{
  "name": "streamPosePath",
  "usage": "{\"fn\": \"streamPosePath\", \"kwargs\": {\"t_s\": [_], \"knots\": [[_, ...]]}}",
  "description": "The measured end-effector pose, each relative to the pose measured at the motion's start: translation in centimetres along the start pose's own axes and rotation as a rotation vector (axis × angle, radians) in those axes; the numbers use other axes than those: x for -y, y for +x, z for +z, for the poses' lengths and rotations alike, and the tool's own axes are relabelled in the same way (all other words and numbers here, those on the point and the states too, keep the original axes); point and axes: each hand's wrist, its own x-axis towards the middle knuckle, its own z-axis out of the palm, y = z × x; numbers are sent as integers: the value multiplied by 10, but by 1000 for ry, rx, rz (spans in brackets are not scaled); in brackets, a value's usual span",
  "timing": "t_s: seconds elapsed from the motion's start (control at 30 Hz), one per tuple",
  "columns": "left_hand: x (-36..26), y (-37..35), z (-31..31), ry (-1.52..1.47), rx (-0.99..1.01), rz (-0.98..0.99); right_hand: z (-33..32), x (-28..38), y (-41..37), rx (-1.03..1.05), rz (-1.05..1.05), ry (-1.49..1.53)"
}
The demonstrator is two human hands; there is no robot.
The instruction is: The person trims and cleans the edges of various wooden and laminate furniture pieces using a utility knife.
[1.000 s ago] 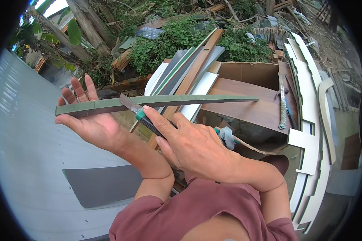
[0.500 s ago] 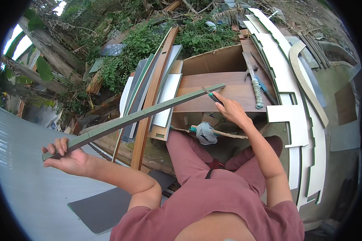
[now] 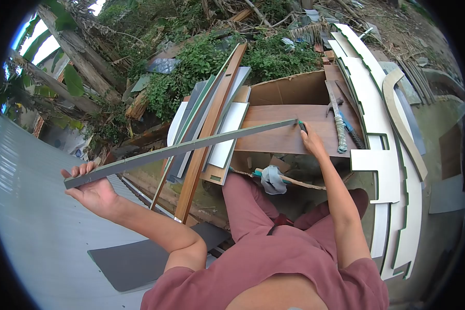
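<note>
Knife [image 3: 301, 125] reached strip [image 3: 191, 148] end | left hand [image 3: 94, 193] grips strip | right hand [image 3: 312, 140] grips knife

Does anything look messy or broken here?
Yes. The boards lean in a fanned, uneven pile beside the cardboard box, whose front edge looks torn. Scrap wood lies tangled in the plants behind. The strip between the left hand and the right hand's knife looks whole.

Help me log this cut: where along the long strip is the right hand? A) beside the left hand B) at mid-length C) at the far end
C: the right hand, with the knife, sits at the far tip of the strip, opposite the left hand gripping the near end.
</note>
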Motion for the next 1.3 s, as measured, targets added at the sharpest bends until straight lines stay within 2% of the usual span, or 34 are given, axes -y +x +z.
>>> {"fn": "streamPosePath", "kwargs": {"t_s": [0.03,0.1,0.17,0.2,0.33,0.43,0.57,0.63,0.7,0.73,0.77,0.87,0.97,1.03,1.1,1.23,1.3], "knots": [[-3,2,0,-69,41,-46,7,4,-3,-69,-43,117],[-6,-5,12,19,-9,-44,14,23,-10,-158,-170,242],[-14,-7,19,-127,17,-149,14,61,-21,-159,-278,300],[-16,-10,25,-103,30,-145,8,83,-26,-194,-339,347],[-16,-15,34,12,-72,-18,-27,202,-83,-1,-469,447],[-18,-15,29,18,9,-37,-44,268,-133,15,-752,356],[-18,-23,36,8,52,30,-48,329,-185,211,-1054,406],[-16,-31,50,47,43,56,-45,353,-207,188,-1189,433],[-13,-43,68,101,-134,132,-48,367,-222,201,-1206,419],[-15,-44,68,94,-77,117,-50,366,-225,217,-1234,402],[-16,-41,62,47,-30,120,-52,362,-226,214,-1208,398],[-21,-32,49,23,19,118,-61,343,-217,412,-1072,243],[-22,-26,39,-48,18,100,-57,307,-194,442,-948,243],[-21,-23,34,-48,-5,106,-59,284,-180,449,-749,137],[-21,-21,31,-61,-14,96,-44,246,-157,324,-715,149],[-21,-16,21,-39,-13,80,-38,186,-116,293,-463,54],[-21,-15,17,6,-6,99,-25,149,-87,231,-427,28]]}}
